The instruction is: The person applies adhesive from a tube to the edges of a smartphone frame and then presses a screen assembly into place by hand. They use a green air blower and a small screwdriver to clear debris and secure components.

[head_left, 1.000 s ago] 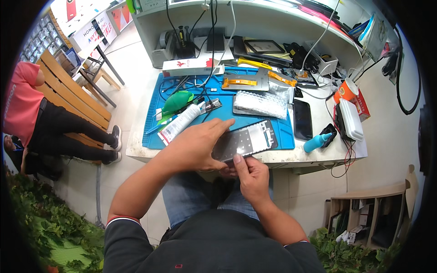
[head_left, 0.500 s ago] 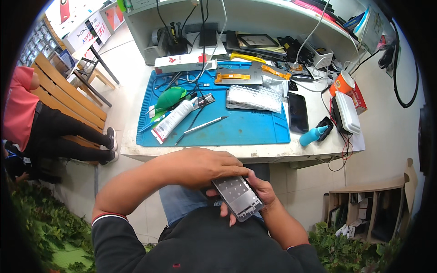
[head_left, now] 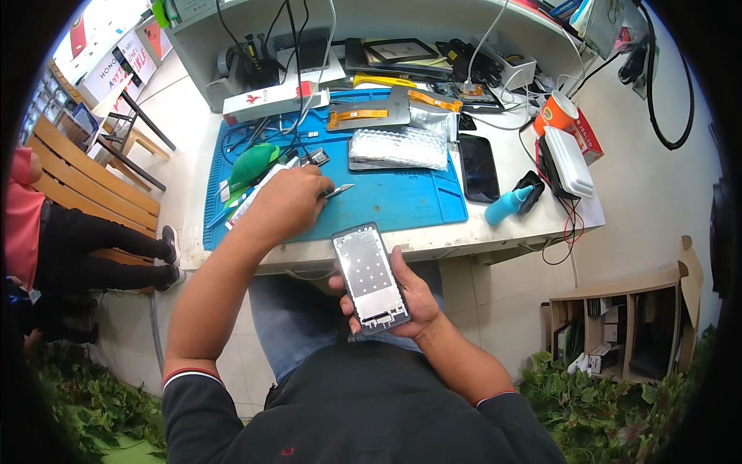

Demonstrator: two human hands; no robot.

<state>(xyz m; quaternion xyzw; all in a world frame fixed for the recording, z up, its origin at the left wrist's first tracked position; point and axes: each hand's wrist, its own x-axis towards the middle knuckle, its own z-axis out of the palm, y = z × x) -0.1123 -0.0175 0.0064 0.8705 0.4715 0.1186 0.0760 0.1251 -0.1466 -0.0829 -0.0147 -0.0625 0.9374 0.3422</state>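
Note:
My right hand (head_left: 418, 304) holds a bare phone frame (head_left: 369, 280) above my lap, thumb along one edge and fingertips showing at the other. The frame has a silver plate dotted with small marks and a dark rim. My left hand (head_left: 284, 203) is over the blue work mat (head_left: 375, 203), its fingers closed round a slim craft knife (head_left: 340, 190). Only the pointed end of the knife shows; the rest is hidden under the hand. Beside that hand lie a white tube (head_left: 260, 191), partly covered by it, and a green blower bulb (head_left: 253, 164).
On the mat are a bubble-wrapped pack (head_left: 398, 148) and grey parts with orange flex cables (head_left: 359, 115). A dark phone (head_left: 479, 168), a turquoise bottle (head_left: 508, 203) and an orange cup (head_left: 556, 113) stand to the right. Cables hang over the desk; a person (head_left: 77, 224) is at far left.
My left hand has left the phone frame and reached forward to the craft knife on the mat. My right hand now holds the frame alone, turned more upright. The whole view has shifted slightly.

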